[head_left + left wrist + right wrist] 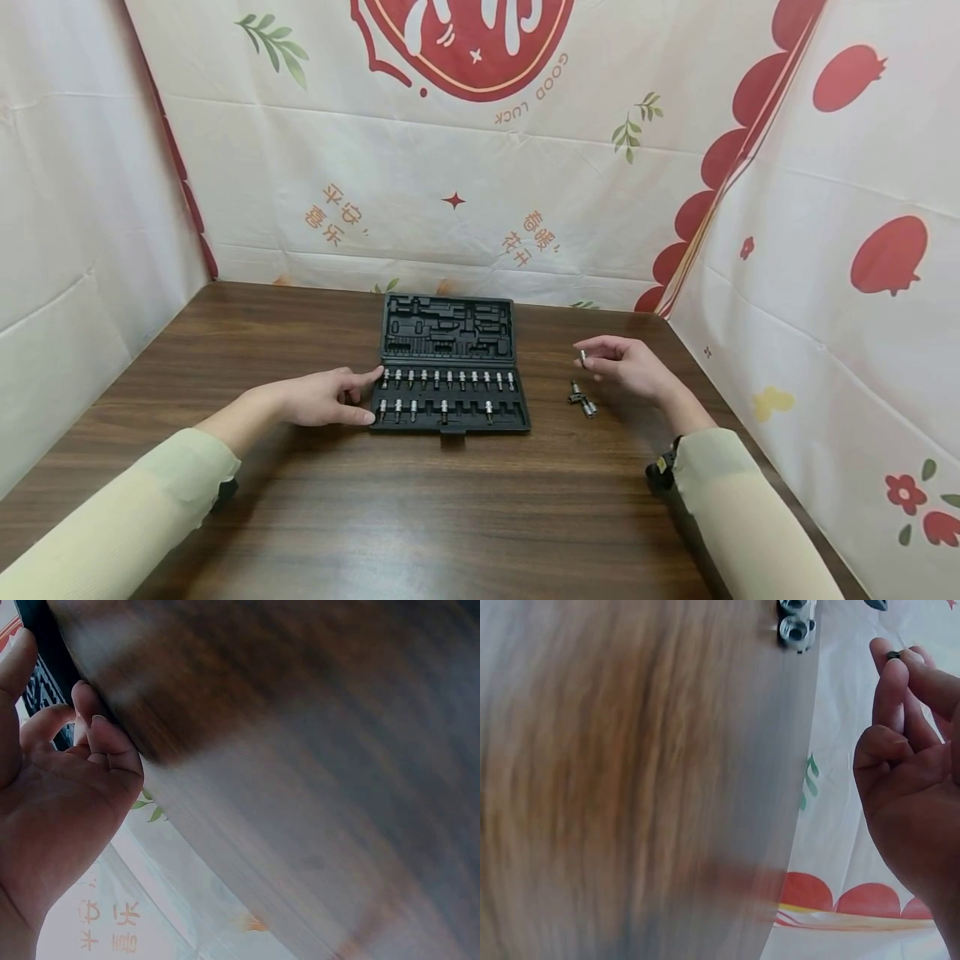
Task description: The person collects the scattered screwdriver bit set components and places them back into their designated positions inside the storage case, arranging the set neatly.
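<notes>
An open black case (450, 364) lies on the table with metal bit sockets standing in its lower half. The back row is filled; the front row has several bit sockets (398, 410) and vacant slots between them. My left hand (318, 398) touches the case's left edge, index finger and thumb spread apart, the other fingers folded in. Right of the case, my right hand (630, 367) pinches a small bit socket (582, 357) between thumb and fingers, above the table. Just below that hand lie a few loose bit sockets (588, 408), also in the right wrist view (795, 630).
The brown wooden table (442, 508) extends around the case on every side. A printed white cloth (450, 150) hangs behind it, and more cloth (810, 250) closes in the right side. The case's lid (448, 327) stands raised at the back.
</notes>
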`<action>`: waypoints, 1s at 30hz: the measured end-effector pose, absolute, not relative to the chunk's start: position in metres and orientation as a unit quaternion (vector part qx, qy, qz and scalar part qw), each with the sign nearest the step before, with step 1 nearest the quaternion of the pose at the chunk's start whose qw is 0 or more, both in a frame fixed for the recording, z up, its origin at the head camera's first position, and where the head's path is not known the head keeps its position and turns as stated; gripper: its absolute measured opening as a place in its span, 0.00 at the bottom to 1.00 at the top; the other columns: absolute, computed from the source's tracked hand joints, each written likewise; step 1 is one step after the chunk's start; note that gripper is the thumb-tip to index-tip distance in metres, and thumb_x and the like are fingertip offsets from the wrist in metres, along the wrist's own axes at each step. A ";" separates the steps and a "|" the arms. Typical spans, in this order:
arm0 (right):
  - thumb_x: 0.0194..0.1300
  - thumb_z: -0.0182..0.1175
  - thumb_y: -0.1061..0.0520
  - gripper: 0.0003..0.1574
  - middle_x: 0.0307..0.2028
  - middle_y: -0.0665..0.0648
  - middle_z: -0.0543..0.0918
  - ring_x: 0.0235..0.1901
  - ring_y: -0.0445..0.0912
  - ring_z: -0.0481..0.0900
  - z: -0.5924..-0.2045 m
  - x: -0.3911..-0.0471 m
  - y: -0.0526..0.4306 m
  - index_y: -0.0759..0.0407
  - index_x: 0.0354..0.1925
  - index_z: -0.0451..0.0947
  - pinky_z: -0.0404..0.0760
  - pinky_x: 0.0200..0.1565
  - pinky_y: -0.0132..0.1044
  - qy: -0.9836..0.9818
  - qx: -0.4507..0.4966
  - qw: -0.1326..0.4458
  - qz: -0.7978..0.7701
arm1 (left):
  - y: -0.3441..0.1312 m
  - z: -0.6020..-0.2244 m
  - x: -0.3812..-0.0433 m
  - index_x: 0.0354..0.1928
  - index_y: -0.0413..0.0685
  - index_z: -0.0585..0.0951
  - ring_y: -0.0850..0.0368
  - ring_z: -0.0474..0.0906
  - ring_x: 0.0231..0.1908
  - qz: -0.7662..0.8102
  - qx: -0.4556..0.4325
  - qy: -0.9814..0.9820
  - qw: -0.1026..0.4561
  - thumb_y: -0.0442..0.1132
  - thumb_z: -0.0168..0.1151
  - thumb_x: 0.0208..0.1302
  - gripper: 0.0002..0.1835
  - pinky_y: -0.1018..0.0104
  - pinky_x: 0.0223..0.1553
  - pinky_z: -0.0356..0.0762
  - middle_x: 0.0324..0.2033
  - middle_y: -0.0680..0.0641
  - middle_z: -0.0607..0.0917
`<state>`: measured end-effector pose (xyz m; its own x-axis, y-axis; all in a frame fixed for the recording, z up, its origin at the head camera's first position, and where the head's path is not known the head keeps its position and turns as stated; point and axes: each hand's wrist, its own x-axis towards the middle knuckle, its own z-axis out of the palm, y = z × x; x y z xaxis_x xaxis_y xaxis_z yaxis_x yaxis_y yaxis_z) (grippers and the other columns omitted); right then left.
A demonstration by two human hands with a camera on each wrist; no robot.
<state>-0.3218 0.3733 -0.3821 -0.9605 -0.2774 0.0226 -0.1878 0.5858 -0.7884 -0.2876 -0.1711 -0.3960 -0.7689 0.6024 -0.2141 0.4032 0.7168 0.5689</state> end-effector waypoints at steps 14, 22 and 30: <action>0.79 0.69 0.50 0.22 0.57 0.66 0.90 0.56 0.62 0.88 -0.379 -0.323 0.339 0.52 0.66 0.86 0.90 0.54 0.49 0.882 -0.137 0.058 -0.447 | -0.171 -0.397 -0.288 0.88 0.49 0.57 0.53 0.75 0.46 0.249 0.274 0.908 0.197 0.59 0.68 0.77 0.48 0.56 0.51 0.74 0.55 0.42 0.80; 0.76 0.72 0.50 0.20 0.48 0.59 0.91 0.46 0.55 0.85 -0.377 -0.320 0.309 0.52 0.62 0.87 0.85 0.46 0.45 0.877 -0.154 0.046 -0.454 | -0.170 -0.396 -0.289 0.89 0.50 0.58 0.53 0.75 0.46 0.252 0.271 0.907 0.202 0.59 0.69 0.77 0.49 0.57 0.50 0.74 0.54 0.41 0.79; 0.75 0.73 0.48 0.25 0.44 0.54 0.90 0.40 0.47 0.79 -0.378 -0.318 0.278 0.58 0.63 0.85 0.77 0.41 0.42 0.876 -0.168 0.061 -0.448 | -0.171 -0.395 -0.288 0.88 0.49 0.58 0.53 0.75 0.45 0.256 0.269 0.906 0.202 0.58 0.69 0.77 0.49 0.57 0.49 0.74 0.54 0.41 0.79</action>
